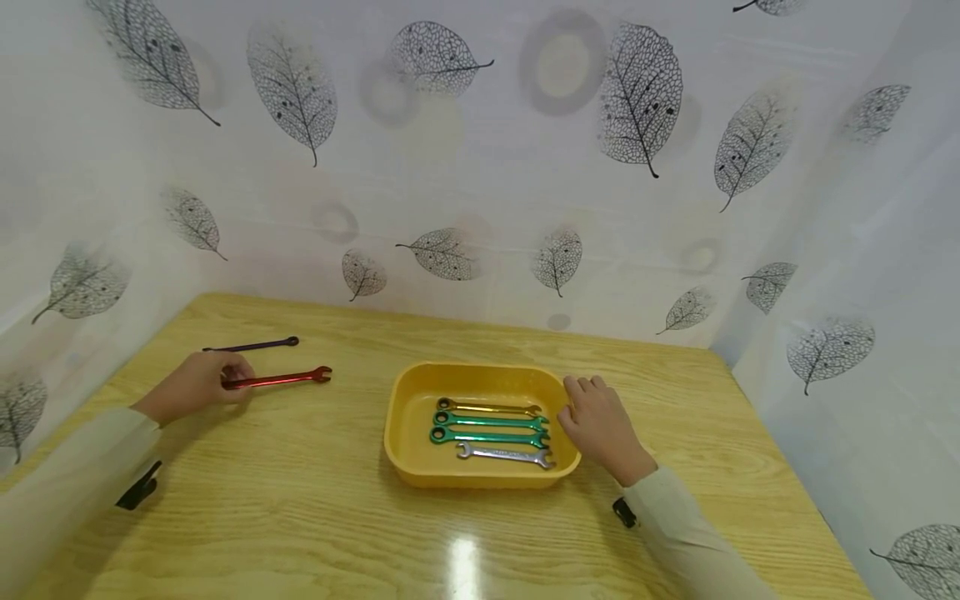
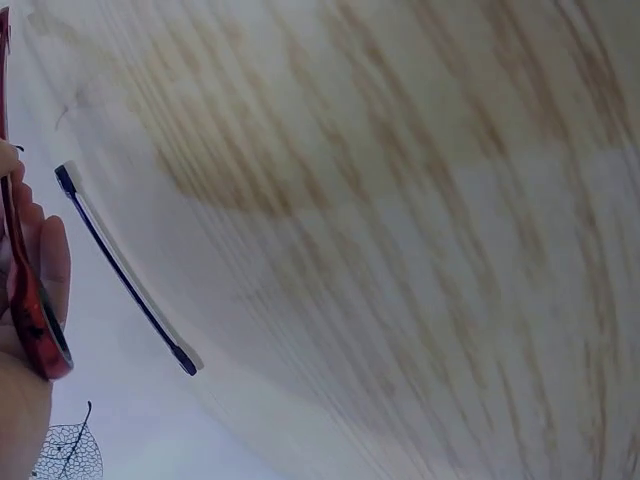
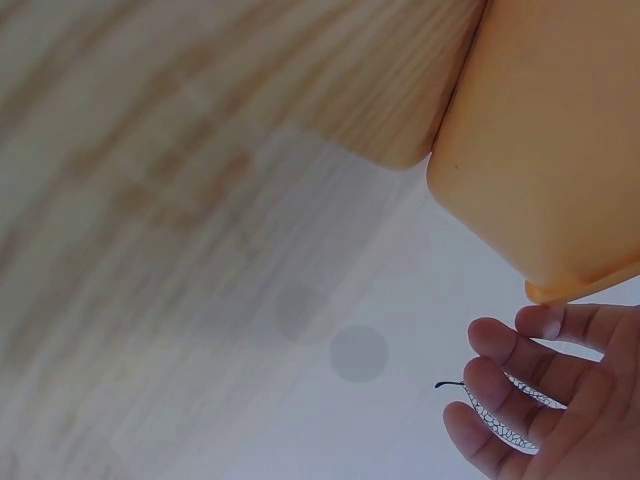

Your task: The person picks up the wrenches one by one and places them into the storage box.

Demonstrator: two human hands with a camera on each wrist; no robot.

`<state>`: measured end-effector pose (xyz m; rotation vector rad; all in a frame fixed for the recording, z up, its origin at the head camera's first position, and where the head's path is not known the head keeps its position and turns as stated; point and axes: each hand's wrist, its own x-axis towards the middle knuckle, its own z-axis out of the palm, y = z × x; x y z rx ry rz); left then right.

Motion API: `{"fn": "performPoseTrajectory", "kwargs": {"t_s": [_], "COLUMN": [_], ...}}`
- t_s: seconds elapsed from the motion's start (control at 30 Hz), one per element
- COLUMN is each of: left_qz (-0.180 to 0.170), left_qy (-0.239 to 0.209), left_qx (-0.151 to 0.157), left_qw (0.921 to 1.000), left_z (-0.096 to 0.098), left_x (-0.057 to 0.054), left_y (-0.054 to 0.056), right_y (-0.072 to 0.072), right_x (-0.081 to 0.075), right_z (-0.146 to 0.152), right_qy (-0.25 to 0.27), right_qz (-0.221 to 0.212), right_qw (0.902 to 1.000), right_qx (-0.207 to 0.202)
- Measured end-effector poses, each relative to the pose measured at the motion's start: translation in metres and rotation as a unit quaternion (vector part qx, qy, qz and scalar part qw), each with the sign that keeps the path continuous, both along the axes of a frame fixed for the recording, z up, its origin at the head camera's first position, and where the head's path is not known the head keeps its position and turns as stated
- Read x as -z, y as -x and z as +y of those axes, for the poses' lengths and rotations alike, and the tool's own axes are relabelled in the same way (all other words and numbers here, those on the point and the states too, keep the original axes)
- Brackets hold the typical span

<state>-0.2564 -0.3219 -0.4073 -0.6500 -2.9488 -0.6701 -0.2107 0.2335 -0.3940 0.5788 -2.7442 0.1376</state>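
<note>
My left hand (image 1: 213,379) grips a red combination wrench (image 1: 288,378) over the left of the table, its open jaw end pointing right. In the left wrist view, the wrench's ring end (image 2: 42,335) lies across the palm. Beyond it a dark purple wrench (image 1: 258,345) lies on the table. My right hand (image 1: 600,421) is at the right rim of a yellow plastic basin (image 1: 397,467), thumb over the rim and index fingertip against its outside. Inside the basin lie a gold wrench (image 1: 487,408), two green wrenches (image 1: 491,422) and a silver open-ended wrench (image 1: 502,453).
The wood-grain table (image 1: 300,517) is bordered at the back and sides by a whitish sheet (image 1: 480,175) printed with dark leaves. Below the left sleeve a small black object (image 1: 140,486) shows; a dark strap piece (image 1: 624,512) sits by the right cuff.
</note>
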Motion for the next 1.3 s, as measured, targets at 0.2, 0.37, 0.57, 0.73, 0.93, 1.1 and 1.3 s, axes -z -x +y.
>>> {"fn": "performPoseTrajectory", "kwargs": {"t_s": [0.2, 0.37, 0.57, 0.73, 0.93, 1.1, 1.3], "left_qz": [0.005, 0.002, -0.003, -0.003, 0.014, 0.02, 0.013], "left_qy": [-0.011, -0.012, -0.017, -0.02, -0.015, -0.015, -0.027], "left_qx": [-0.003, -0.011, -0.018, -0.022, -0.029, -0.028, -0.026], "left_qw": [0.9999, 0.9999, 0.9997, 0.9995, 0.9994, 0.9993, 0.9992], "left_z": [0.004, 0.01, 0.018, 0.026, 0.039, 0.053, 0.07], "left_x": [-0.004, -0.01, -0.018, -0.026, -0.039, -0.052, -0.062], "left_y": [-0.002, -0.005, -0.007, -0.009, -0.01, -0.012, -0.016], "right_y": [0.0, 0.0, -0.001, -0.001, 0.0, 0.0, 0.0], "right_x": [0.0, 0.001, 0.001, 0.001, -0.001, -0.001, -0.001], "right_z": [0.001, 0.001, 0.001, 0.001, 0.0, 0.0, -0.001], "right_qy": [0.001, 0.0, 0.0, 0.0, 0.0, -0.001, -0.001], "right_qz": [0.002, 0.005, 0.008, 0.009, 0.008, 0.006, 0.002], "right_qw": [1.0, 1.0, 1.0, 0.9999, 1.0, 1.0, 1.0], "right_qx": [0.0, -0.002, -0.004, -0.005, -0.001, 0.003, 0.005]}}
